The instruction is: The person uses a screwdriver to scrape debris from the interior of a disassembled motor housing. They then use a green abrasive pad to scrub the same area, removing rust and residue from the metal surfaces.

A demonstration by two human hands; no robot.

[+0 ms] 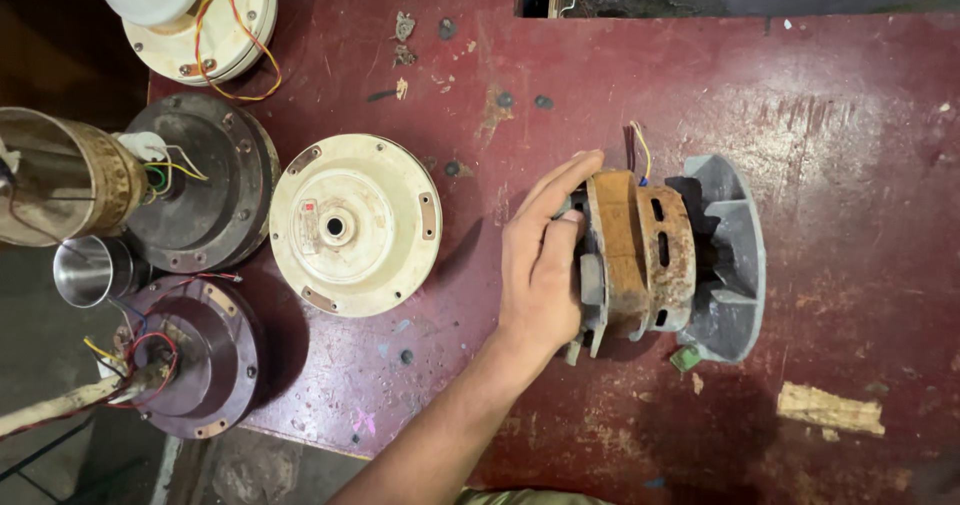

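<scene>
My left hand (538, 265) reaches in from the bottom edge and grips the left end of a rusty electric motor (640, 255). The fingers lie along the motor's end and the thumb presses on its housing. The motor lies on its side on a worn red table (820, 125). It has a rusted, slotted body and a grey finned metal end cover (735, 255) on the right. Short wires (640, 150) stick out at its top. My right hand is out of view.
A cream round fan-motor cover (355, 225) lies left of my hand. Further left are a dark round motor housing (205, 195), a maroon one with wires (195, 355), a steel cup (90, 270) and a brown cylinder (60, 175). Another cream housing (205, 20) sits top left.
</scene>
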